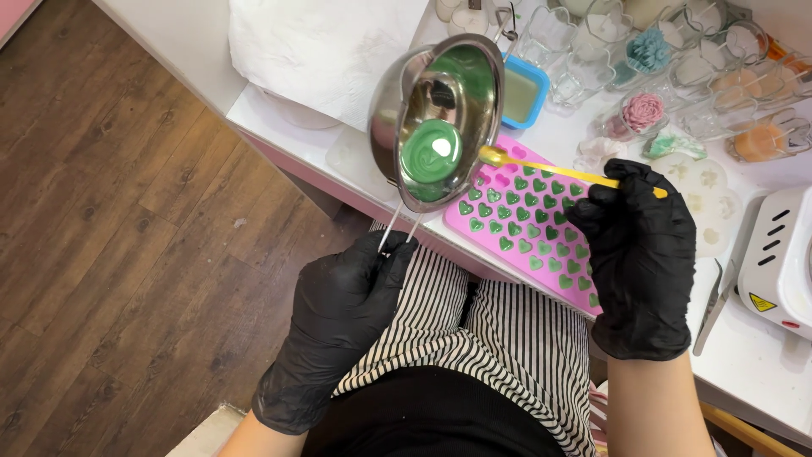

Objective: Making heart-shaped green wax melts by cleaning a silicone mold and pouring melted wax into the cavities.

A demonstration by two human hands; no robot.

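Note:
My left hand (342,317), in a black glove, grips the wire handle of a steel melting pot (436,118) and holds it tilted above the table edge. Green liquid (431,152) pools in its bottom. My right hand (643,250), also gloved in black, holds a yellow spoon (558,172) whose bowl touches the pot's pouring lip. Under both lies a pink silicone mould (507,190) with many small heart cavities, most filled with green.
A blue mould (523,91) holding pale green stands behind the pot. Glass heart-shaped candle cups (584,72), flower-shaped wax pieces (643,110) and orange-filled glasses (761,140) crowd the back right. A white heating appliance (778,262) sits at the right. White paper (321,51) lies at the back left.

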